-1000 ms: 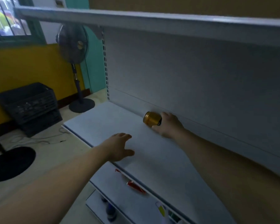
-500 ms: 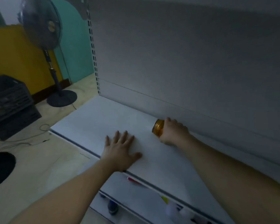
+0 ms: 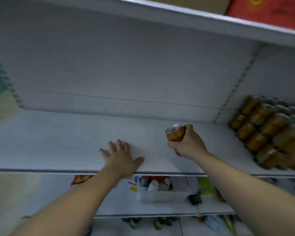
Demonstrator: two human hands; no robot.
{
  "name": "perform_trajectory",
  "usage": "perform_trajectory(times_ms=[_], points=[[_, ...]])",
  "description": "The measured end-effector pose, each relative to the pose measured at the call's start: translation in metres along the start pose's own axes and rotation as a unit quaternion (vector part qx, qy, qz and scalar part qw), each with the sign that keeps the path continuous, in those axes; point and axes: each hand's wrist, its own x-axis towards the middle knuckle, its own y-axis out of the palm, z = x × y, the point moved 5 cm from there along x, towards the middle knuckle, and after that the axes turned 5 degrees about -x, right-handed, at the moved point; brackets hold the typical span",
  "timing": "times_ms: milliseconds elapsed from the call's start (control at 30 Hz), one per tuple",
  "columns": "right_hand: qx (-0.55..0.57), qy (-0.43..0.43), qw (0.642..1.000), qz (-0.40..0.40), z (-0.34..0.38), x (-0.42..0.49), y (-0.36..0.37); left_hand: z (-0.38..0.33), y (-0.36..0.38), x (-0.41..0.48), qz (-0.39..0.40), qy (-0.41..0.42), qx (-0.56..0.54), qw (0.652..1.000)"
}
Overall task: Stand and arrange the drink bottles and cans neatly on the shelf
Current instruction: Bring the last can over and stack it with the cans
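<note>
My right hand (image 3: 187, 142) grips a gold drink can (image 3: 174, 133), tilted with its silver top pointing up and left, just above the white shelf (image 3: 58, 142). My left hand (image 3: 121, 155) lies flat on the shelf with fingers spread, near the front edge, about a hand's width left of the can. At the shelf's right end stands a block of several gold cans (image 3: 269, 132), packed in rows and blurred.
The shelf's back panel (image 3: 126, 65) rises behind; an upper shelf (image 3: 211, 19) carries a red box (image 3: 271, 11). Below, a lower shelf (image 3: 160, 206) holds a clear tray (image 3: 160, 195) of small items, a red packet (image 3: 81, 178) and a green packet (image 3: 205, 186).
The view has swung right, bringing the block of cans into sight. My right hand has raised the can from lying on its side to tilted upward. My left hand stays flat on the shelf.
</note>
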Motion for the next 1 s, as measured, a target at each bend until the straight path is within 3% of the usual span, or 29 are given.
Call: perform_trajectory(times_ms=[233,400,533,667,1000], points=[[0.132,-0.001,0.982,-0.138,-0.095,-0.03,-0.101,-0.127,0.023,-0.003,0.031,0.104,0.034,0.994],[0.182,-0.011,0.97,-0.163,-0.176,-0.039,-0.16,-0.26,0.056,-0.018,0.042,0.17,0.046,0.983],[0.21,-0.019,0.964,-0.162,-0.246,-0.047,-0.196,-0.335,0.076,-0.019,0.027,0.1,0.033,0.994],[0.219,-0.041,0.96,-0.169,-0.299,-0.051,-0.221,-0.379,0.091,-0.016,0.017,0.092,0.017,0.996],[0.257,-0.051,0.95,-0.168,-0.367,-0.013,-0.249,-0.396,0.103,-0.018,-0.014,0.051,0.05,0.997]])
